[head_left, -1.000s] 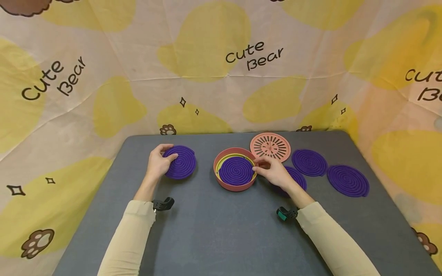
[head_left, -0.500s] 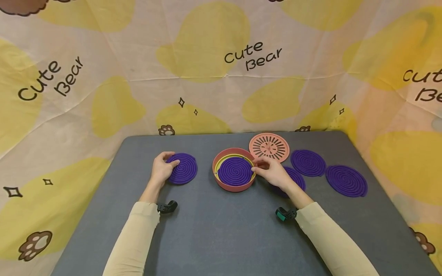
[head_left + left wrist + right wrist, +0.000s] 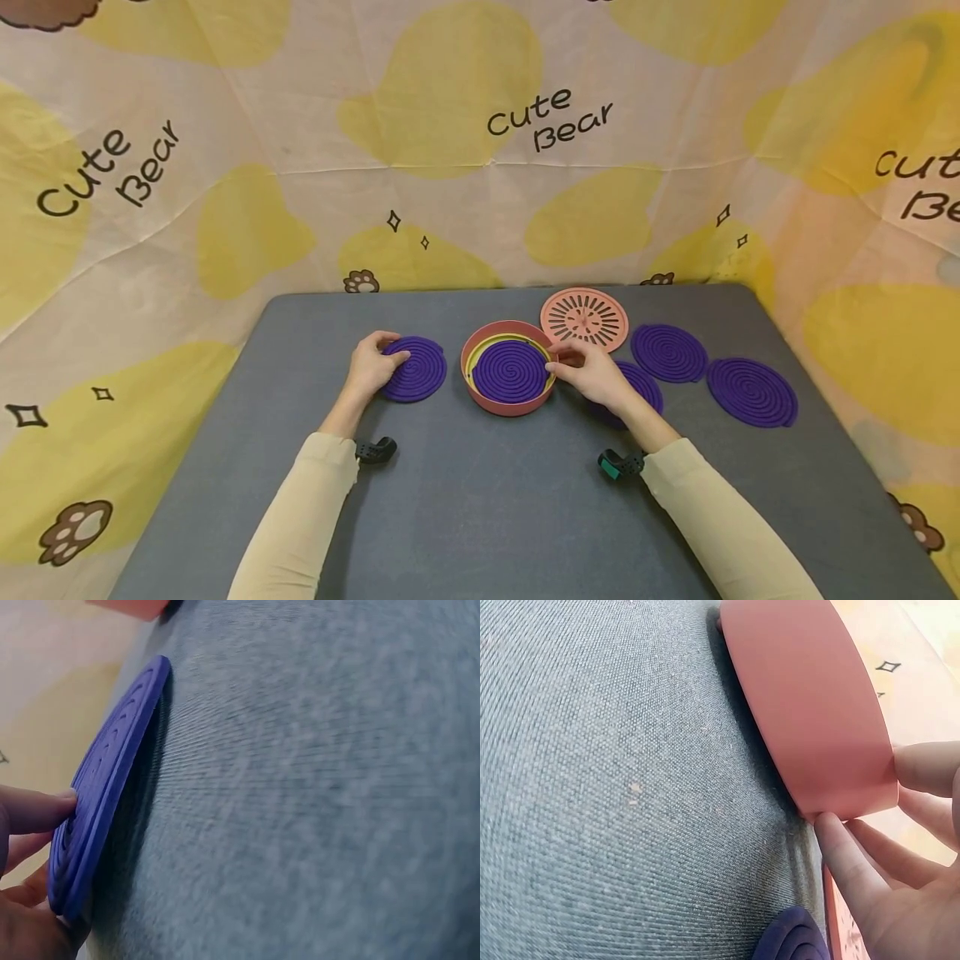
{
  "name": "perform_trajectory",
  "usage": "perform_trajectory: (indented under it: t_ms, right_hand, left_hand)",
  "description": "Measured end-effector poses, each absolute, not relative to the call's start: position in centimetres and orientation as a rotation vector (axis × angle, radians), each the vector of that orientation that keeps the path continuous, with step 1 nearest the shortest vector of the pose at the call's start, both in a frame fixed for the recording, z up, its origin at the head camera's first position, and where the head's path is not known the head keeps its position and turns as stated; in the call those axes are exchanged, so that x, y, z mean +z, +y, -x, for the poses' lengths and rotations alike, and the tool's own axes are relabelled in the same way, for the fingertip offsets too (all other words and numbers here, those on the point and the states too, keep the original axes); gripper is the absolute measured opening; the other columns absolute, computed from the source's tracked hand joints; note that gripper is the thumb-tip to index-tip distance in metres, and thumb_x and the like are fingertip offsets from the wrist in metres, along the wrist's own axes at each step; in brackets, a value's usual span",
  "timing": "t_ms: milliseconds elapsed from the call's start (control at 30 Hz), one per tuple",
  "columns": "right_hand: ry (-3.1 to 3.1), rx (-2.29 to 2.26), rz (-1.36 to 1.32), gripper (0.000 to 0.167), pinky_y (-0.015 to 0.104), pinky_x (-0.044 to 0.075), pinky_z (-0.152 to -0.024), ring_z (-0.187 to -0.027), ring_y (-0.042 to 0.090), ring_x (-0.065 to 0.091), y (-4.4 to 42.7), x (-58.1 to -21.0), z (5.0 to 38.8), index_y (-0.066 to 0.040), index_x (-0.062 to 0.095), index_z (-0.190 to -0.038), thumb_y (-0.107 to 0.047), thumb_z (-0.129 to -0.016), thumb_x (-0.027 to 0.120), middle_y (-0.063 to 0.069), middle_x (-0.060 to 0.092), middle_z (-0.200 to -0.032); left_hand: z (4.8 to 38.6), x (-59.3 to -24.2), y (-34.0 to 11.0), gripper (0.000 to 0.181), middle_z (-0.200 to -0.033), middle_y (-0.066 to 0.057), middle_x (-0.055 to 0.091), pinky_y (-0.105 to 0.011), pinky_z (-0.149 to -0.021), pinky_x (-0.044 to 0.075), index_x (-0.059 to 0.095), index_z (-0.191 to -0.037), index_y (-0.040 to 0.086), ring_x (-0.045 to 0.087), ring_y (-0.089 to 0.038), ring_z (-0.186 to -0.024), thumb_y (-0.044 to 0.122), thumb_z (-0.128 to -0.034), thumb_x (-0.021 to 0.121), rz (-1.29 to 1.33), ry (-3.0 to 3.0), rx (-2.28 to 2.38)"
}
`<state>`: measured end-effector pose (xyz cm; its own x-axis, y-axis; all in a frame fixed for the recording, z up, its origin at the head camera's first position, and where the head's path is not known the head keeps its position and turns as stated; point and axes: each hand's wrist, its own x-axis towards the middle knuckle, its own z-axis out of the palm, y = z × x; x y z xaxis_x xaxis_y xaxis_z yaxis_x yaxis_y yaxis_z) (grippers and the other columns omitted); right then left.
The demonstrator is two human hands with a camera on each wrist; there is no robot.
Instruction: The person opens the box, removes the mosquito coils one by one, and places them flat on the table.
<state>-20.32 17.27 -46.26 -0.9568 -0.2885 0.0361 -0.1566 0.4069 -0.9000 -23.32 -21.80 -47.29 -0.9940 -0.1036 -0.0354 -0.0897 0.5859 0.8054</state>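
Observation:
My left hand [image 3: 372, 367] pinches the left edge of a purple spiral mosquito coil [image 3: 422, 371], thumb on top and fingers beneath. In the left wrist view, this coil [image 3: 112, 776] has a dark shadow along its edge on the tabletop. A round pink mosquito coil holder [image 3: 510, 409] with yellow inside stands at the middle. Another purple coil [image 3: 512, 372] lies in it. My right hand [image 3: 596, 377] grips the holder's right rim. From the right wrist, the thumb is at the rim and fingers touch the outer wall [image 3: 802, 697].
A pink slotted lid [image 3: 585, 310] lies behind the holder, on the right. Three more purple coils lie at the right: one coil [image 3: 641, 390] partly under my right forearm, a further coil [image 3: 669, 354], and a rightmost coil [image 3: 753, 393]. A patterned cloth [image 3: 442, 92] hangs behind the grey table [image 3: 480, 517].
My left hand has carried its coil to the right and slightly toward me, closer to the holder. The right hand and the holder have stayed in place.

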Motion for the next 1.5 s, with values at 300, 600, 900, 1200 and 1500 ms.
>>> perform_trajectory:
  t_ms: [300,600,900,1200,1500]
  right_hand:
    - [2.527,-1.604,0.413,0.035,0.043,0.056,-0.09,-0.109,0.031,0.067,17.4,-46.5,20.4,0.0,0.066,-0.127,-0.015,-0.096,0.073,0.015,0.07,-0.116]
    - [2.526,-1.598,0.431,0.036,0.045,0.055,-0.091,-0.11,0.032,0.067,17.4,-46.5,20.5,0.001,0.065,-0.127,-0.018,-0.097,0.073,0.016,0.07,-0.117]
    - [2.549,-1.579,0.401,0.035,0.044,0.055,-0.091,-0.111,0.031,0.066,17.8,-46.3,20.4,-0.002,0.066,-0.127,-0.018,-0.097,0.073,0.015,0.07,-0.118]
    - [2.55,-1.576,0.414,0.036,0.044,0.055,-0.09,-0.11,0.031,0.067,17.7,-46.5,20.4,-0.002,0.066,-0.128,-0.019,-0.097,0.072,0.015,0.069,-0.118]
    - [2.541,-1.59,0.435,0.035,0.046,0.055,-0.09,-0.109,0.032,0.067,17.5,-46.6,20.4,-0.001,0.066,-0.127,-0.018,-0.097,0.073,0.016,0.07,-0.117]
  left_hand:
    - [23.5,-47.3,-20.8,0.04,-0.129,-0.027,0.058,-0.057,-0.108,0.037,0.063,-0.13,-0.002,0.049,-0.044,-0.126,0.014,-0.0949,0.071,-0.036,-2.895,-1.135]
    - [23.3,-46.7,-20.5,0.039,-0.13,-0.025,0.06,-0.059,-0.109,0.033,0.063,-0.131,-0.002,0.048,-0.043,-0.126,0.018,-0.0975,0.068,0.04,-2.932,-1.032]
    - [23.3,-44.4,-17.7,0.038,-0.127,-0.023,0.062,-0.055,-0.105,0.042,0.065,-0.129,-0.003,0.054,-0.041,-0.123,0.021,-0.0998,0.063,0.259,-2.894,-1.088]
    - [22.8,-42.8,-15.1,0.033,-0.126,-0.021,0.062,-0.052,-0.099,0.046,0.067,-0.128,0.003,0.056,-0.036,-0.117,0.022,-0.1017,0.062,0.36,-2.845,-1.15]
    - [21.9,-42.2,-12.9,0.029,-0.123,-0.02,0.064,-0.048,-0.093,0.051,0.067,-0.126,0.002,0.058,-0.035,-0.114,0.019,-0.1023,0.063,0.493,-2.779,-1.227]
